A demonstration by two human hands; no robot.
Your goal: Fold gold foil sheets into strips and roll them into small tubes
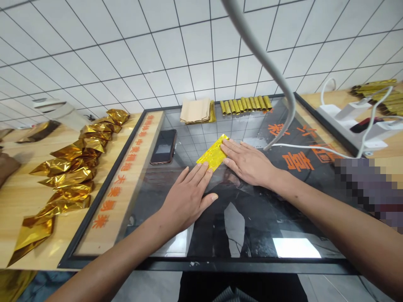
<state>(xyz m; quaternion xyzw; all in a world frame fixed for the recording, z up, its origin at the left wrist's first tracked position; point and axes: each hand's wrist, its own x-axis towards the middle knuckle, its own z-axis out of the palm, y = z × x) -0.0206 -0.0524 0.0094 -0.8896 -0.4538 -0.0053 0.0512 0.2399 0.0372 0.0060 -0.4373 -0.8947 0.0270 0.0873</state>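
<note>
Sheet (212, 154): shiny yellow-gold foil, lying flat near the middle of the black-framed glass panel (220, 265), set at a slant, both hands on it.
Left hand (188, 197): palm down over the panel, fingertips touching the sheet's near edge; fingers straight and close, thumb held apart.
Right hand (248, 162): laid flat on the sheet's right end, fingers stretched out and slightly apart, thumb spread.
Writing: orange Chinese characters on the panel. Among the large ones on its right side (297, 161), 喜 and 彩 can be read; the smaller column along its left side is too slanted to read surely.
Phone (163, 147): on the panel's left part, screen dark, no readable brand.
Paper stack (195, 111): tan sheets at the panel's far edge, gold ones showing beside them.
Rolls (245, 105): row of small gold tubes, just right of the stack along the panel's far edge.
Folded foil pieces (74, 167): overlapping line on the wooden table (14, 205), left of the panel.
Power strip (333, 115): white, with plugs, right of the panel.
</note>
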